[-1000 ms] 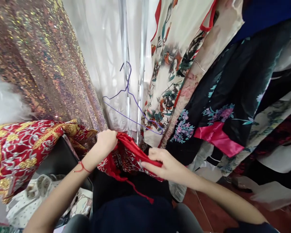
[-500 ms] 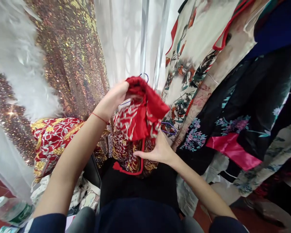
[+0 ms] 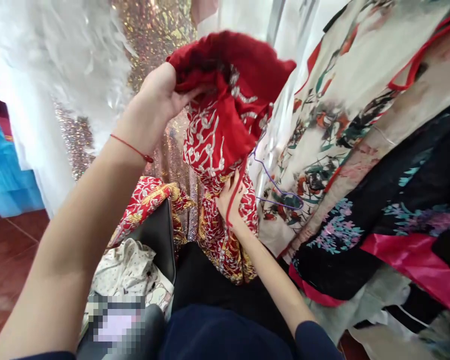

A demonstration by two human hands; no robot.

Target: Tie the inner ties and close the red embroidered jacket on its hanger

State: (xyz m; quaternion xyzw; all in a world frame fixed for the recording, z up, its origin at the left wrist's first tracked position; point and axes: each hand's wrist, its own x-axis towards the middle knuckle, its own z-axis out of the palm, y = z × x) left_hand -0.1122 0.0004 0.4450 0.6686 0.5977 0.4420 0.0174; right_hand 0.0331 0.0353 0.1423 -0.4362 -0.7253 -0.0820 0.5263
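A red garment [image 3: 206, 135] with silver and gold embroidery hangs in front of me, its plain red band raised at the top. My left hand [image 3: 161, 90], wearing a thin red string bracelet, is closed on the left edge of that band, with some fingers hidden inside the cloth. Lower down, my right hand [image 3: 230, 200] grips the garment's embroidered body, its fingers partly covered by fabric. A narrow red tie [image 3: 237, 195] drops across the right hand. The garment's lower folds reach down to my black-covered lap [image 3: 210, 280].
At left, another red embroidered piece [image 3: 142, 200] lies over a black chair [image 3: 159, 240], beside white patterned cloth [image 3: 123, 267]. Printed clothes [image 3: 315, 130] hang close on the right, near a purple hanger [image 3: 277, 187]. Behind are a sequin curtain [image 3: 157, 30] and white feathers [image 3: 93, 60].
My left hand has lifted the red band higher and nearer, opening out the cloth. My right hand has shifted up along the garment's body. The view has turned left.
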